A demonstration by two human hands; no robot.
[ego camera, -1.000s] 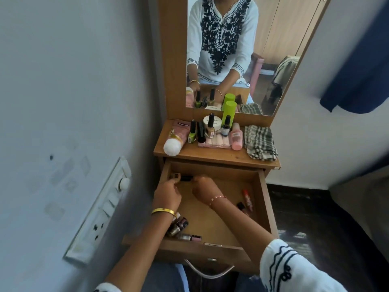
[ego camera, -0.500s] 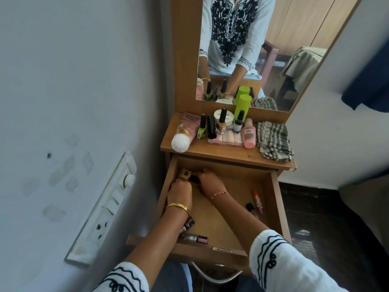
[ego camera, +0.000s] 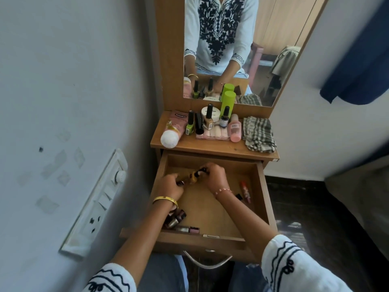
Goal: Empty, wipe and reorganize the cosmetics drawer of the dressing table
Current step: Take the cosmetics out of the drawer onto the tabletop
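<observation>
Head view looks down on a wooden dressing table (ego camera: 212, 147) whose mirror (ego camera: 242, 49) is cut off at the top edge. Below its shelf the cosmetics drawer (ego camera: 264, 199) stands pulled open toward the viewer, its metal handle (ego camera: 207, 262) at the near edge partly hidden by the lap. On the shelf, a checked cloth (ego camera: 259, 133) lies at the right, with a cluster of bottles (ego camera: 208, 123) left of it. Both hands meet at the drawer's far left: the left hand (ego camera: 171, 187) and right hand (ego camera: 213, 175) are both closed around a small yellowish bottle (ego camera: 190, 178), its label too blurred to read. Several small dark bottles (ego camera: 175, 221) lie at the near left, partly hidden under the left forearm. A red lipstick (ego camera: 245, 190) lies at the right.
</observation>
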